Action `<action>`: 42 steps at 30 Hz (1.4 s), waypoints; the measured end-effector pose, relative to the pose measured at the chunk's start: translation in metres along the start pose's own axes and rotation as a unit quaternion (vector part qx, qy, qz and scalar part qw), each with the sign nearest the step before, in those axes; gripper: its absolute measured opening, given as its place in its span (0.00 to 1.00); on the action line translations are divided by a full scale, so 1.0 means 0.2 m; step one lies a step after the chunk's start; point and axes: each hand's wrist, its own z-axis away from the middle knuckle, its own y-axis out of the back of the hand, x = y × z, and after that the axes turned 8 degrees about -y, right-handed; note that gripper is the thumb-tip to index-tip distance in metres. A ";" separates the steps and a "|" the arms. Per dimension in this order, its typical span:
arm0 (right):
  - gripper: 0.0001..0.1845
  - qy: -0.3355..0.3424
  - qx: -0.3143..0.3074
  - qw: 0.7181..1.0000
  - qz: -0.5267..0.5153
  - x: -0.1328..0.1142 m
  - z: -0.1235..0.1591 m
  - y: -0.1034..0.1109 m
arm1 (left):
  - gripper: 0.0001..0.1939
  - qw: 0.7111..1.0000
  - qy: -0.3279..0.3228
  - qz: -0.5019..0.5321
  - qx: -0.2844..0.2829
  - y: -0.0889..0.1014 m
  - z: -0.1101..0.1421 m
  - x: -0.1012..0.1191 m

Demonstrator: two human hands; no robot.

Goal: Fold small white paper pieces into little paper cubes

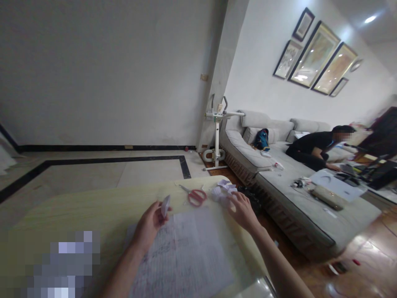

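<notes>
My left hand pinches a small white scrap of paper upright over the pale wooden table. My right hand reaches to the table's far right edge, its fingers curled at a heap of crumpled white paper pieces. Red-handled scissors lie between the two hands. A large written sheet of paper lies flat in front of me, under both forearms.
A grey sofa stands at the right with a blue bag and small items on it. A person in black leans over it. A white exercise machine stands by the wall. Framed pictures hang above.
</notes>
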 end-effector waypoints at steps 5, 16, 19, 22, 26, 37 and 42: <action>0.15 0.034 -0.001 0.998 -0.044 0.01 0.03 0.00 | 0.16 0.997 -0.027 -0.055 -0.036 -0.01 0.01 0.01; 0.05 0.033 -0.025 0.986 -0.164 -0.10 0.10 0.07 | 0.15 0.993 -0.073 -0.090 -0.036 -0.03 0.04 0.04; 0.04 0.025 -0.025 0.980 -0.194 -0.11 0.11 0.05 | 0.18 0.994 -0.061 -0.085 -0.028 -0.02 0.02 0.01; 0.08 -0.001 -0.008 0.973 -0.232 -0.11 0.11 0.02 | 0.23 0.996 -0.052 -0.073 -0.025 0.00 0.01 -0.01; 0.14 -0.051 0.003 0.941 -0.334 -0.20 0.08 0.02 | 0.23 0.996 -0.047 -0.072 -0.034 0.01 -0.02 -0.03; 0.20 -0.013 -0.157 0.840 -0.520 -0.85 -0.13 0.01 | 0.14 0.996 -0.084 -0.013 -0.015 0.02 -0.06 -0.08; 0.18 -0.002 -0.163 0.831 -0.532 -0.85 -0.10 -0.06 | 0.15 0.987 -0.118 -0.110 0.011 0.03 -0.05 -0.07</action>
